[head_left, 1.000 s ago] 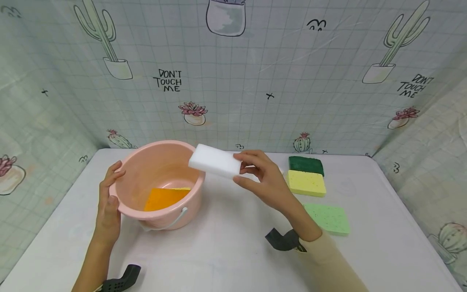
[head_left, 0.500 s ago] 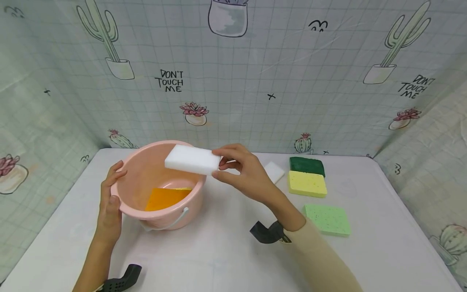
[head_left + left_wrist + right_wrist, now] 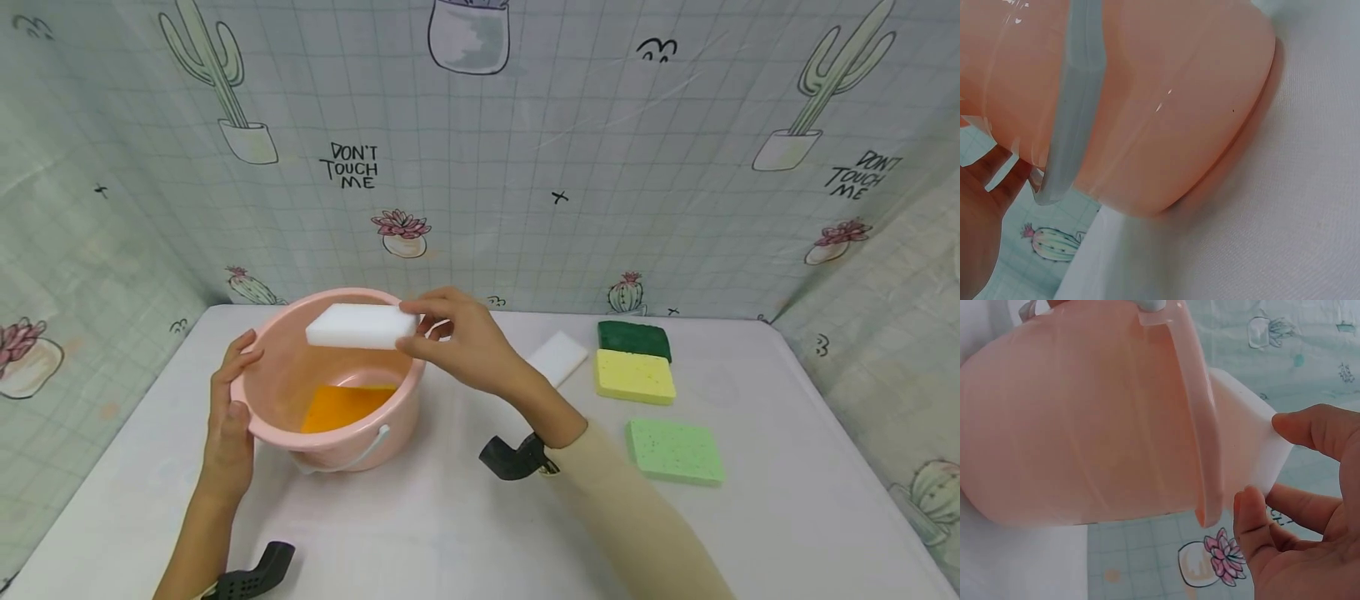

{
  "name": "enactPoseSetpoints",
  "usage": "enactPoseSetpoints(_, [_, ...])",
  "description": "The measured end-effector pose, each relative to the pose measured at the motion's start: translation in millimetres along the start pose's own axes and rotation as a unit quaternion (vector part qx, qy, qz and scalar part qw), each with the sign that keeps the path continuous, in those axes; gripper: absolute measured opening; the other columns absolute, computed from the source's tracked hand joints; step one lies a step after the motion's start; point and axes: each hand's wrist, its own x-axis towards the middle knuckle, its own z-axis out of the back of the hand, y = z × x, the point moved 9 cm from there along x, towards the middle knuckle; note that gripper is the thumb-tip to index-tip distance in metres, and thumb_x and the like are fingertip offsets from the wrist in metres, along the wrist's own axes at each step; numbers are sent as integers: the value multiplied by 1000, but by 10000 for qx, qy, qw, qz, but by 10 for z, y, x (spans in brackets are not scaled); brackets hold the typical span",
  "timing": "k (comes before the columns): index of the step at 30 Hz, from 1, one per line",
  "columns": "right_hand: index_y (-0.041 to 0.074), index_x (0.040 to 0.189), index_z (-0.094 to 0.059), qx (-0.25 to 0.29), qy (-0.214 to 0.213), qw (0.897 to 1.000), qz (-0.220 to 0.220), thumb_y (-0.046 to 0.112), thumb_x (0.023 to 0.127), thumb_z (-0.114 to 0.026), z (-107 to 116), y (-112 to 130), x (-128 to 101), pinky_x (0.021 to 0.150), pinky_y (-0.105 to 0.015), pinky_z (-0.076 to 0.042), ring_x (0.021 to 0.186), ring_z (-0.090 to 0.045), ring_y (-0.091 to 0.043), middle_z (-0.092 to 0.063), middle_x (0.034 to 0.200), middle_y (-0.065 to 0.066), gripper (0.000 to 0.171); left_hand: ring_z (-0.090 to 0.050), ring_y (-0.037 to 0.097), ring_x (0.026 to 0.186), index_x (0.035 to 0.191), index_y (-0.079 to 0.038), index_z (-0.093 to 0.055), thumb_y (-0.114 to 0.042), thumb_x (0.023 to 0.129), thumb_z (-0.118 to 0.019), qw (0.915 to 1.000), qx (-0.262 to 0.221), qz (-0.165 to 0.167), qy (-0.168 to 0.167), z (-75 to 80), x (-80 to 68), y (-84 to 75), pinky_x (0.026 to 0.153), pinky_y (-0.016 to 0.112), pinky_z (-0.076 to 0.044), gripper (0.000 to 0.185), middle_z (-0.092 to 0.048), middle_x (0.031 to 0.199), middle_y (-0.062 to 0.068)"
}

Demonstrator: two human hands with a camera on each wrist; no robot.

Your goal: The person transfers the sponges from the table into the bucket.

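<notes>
White sponge (image 3: 352, 326) over bucket (image 3: 279, 375); orange sponge (image 3: 343, 408) inside (head view only).

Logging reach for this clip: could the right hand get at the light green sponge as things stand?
Probably not without letting go first: the right hand pinches a white block over the pink bucket, though nothing lies on the light green sponge.

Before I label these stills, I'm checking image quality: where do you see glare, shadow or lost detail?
Head view: soft shadow on the table right of the pink bucket; the held white sponge looks bright, with little surface texture. Left wrist view: dimmer, with small glints on the bucket's wall. Right wrist view: also dimmer than the head view, but the sponge's edges remain readable.
</notes>
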Motion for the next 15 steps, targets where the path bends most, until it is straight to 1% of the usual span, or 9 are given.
enactPoseSetpoints(6, [7,117,-67,-154,61,9996,-241,21,84,-72,-97,-58,95,80,-19,-50,90,-56,-14,-54,116,-2,37,-14,27,141,141,-6,-36,-36,95,-49,9999,67,62,-42,11,-2,6,98,17,-38,56,-13,157,7])
enactPoseSetpoints(12, [8,117,-68,-609,137,9974,-356,27,84,-71,-144,-43,143,66,-22,-49,87,-54,-14,-57,117,-2,39,-13,27,141,140,-5,-36,-35,95,-48,10000,16,20,-18,9,-5,5,100,18,-37,56,-12,157,9])
enactPoseSetpoints(15, [7,117,-68,-839,154,9958,-329,31,85,-70,-154,-18,169,60,-22,-46,82,-52,-14,-59,112,-2,40,-13,27,141,140,-4,-36,-35,95,-49,10000,-24,-9,-16,10,-3,2,101,18,-36,56,-12,157,10])
